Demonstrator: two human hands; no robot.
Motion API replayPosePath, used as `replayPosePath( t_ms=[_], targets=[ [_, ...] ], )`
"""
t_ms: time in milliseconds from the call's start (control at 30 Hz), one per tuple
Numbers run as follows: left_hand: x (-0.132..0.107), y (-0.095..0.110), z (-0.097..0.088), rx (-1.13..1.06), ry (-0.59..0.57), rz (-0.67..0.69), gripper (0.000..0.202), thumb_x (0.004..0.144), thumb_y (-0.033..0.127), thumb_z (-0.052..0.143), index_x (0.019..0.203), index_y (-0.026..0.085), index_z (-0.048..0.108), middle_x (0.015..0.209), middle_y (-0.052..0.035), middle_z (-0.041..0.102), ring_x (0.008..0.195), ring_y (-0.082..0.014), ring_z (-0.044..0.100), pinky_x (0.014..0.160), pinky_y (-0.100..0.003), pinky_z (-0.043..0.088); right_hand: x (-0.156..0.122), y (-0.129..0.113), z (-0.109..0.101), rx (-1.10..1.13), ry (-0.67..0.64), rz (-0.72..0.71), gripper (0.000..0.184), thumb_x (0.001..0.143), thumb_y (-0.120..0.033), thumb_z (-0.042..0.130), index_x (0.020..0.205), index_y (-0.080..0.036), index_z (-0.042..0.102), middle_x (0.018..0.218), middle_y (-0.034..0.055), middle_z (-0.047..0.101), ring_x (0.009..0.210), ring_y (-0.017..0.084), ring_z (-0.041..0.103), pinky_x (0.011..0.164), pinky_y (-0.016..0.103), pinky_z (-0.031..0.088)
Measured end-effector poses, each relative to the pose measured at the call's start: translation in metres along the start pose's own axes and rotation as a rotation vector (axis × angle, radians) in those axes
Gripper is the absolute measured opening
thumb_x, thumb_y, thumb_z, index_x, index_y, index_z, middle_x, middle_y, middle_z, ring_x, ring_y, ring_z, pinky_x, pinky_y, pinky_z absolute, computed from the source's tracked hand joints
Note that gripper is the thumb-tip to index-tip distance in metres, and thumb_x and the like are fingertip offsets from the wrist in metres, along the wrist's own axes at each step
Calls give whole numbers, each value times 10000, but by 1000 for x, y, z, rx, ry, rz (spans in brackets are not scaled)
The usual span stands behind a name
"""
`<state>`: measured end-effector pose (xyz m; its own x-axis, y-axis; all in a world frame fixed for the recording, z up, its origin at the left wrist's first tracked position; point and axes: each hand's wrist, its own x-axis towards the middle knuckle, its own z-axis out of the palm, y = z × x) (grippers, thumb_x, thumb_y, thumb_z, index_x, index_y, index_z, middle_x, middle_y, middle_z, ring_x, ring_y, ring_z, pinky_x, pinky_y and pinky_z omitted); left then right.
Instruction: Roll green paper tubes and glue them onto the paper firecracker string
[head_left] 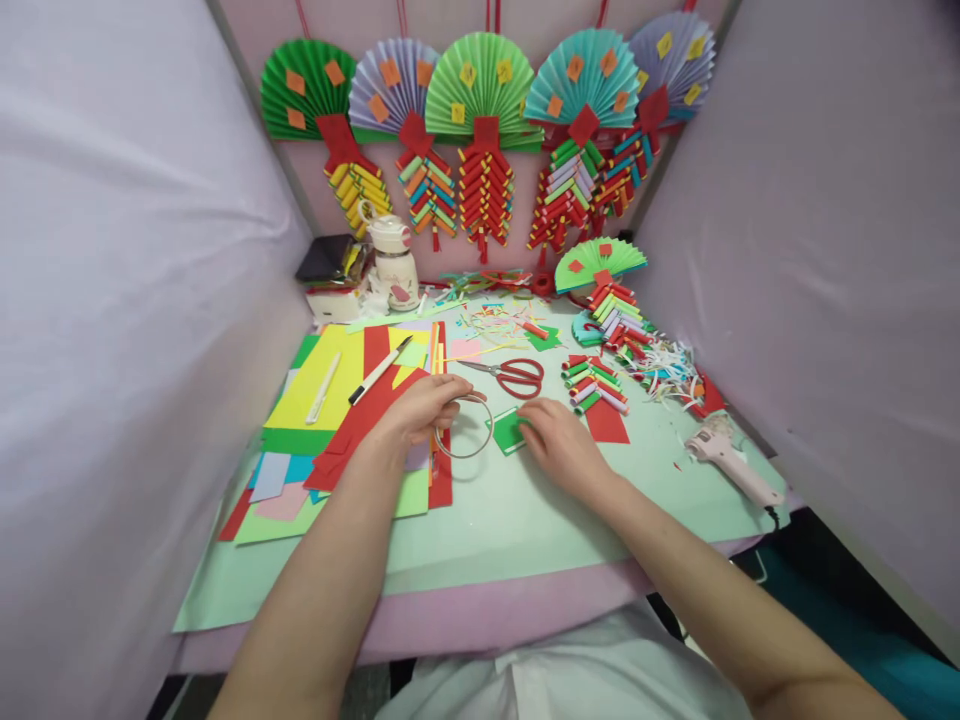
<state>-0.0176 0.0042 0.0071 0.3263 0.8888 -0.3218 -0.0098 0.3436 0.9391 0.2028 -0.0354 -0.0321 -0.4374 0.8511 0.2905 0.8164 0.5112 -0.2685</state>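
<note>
My left hand (427, 408) is closed on a thin roll of tape (466, 457), held up as a ring over the table. My right hand (562, 445) has its fingers curled onto a small piece of green paper (507, 432), which lies on the table with white strips along its edges. Some of the fingertips are hidden. Just beyond both hands lie red-handled scissors (517, 376), closed and pointing left. Right of them, a cluster of rolled paper tubes (592, 385) rests on a red paper piece (607, 422).
Coloured paper sheets (300, 390), a pen (381, 370) and a white cutter (323, 388) lie left. A glue gun (735, 465) sits at the right edge, near paper shreds (664, 365). A jug (395, 265) stands behind; finished paper fans (480, 85) hang on the back wall.
</note>
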Motion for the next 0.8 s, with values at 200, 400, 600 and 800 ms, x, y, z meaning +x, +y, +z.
replayPosePath(
  t_ms=[200,400,600,800],
  targets=[
    [3,-4,-1,-11,21,2,188,752,258,647,723,128,514,988,-126,689,388,28,181,353,-168,85,-42,-25,8,-12,-88,-49,284,915,-264,499,1184,-233,586,1256,122,547,1217,253,457,1041,481,316],
    [2,-3,1,-3,2,5,180,761,259,636,721,129,517,959,-109,688,392,23,178,352,-167,92,-45,-28,3,21,-112,-47,255,909,-300,519,1154,-281,587,1282,122,543,1254,260,445,1039,621,215],
    [-3,1,3,24,44,-12,163,772,262,631,759,125,544,893,-91,679,390,23,170,339,-164,83,-50,-30,13,61,88,25,278,878,-250,551,1154,-220,563,1054,75,671,1031,207,598,1102,543,182],
    [1,-4,-3,28,30,13,184,770,289,634,779,120,560,1014,-126,673,398,24,178,344,-169,80,-49,-22,-1,255,184,-47,173,927,-210,452,825,-209,593,947,43,696,916,160,635,1070,452,302]
  ],
)
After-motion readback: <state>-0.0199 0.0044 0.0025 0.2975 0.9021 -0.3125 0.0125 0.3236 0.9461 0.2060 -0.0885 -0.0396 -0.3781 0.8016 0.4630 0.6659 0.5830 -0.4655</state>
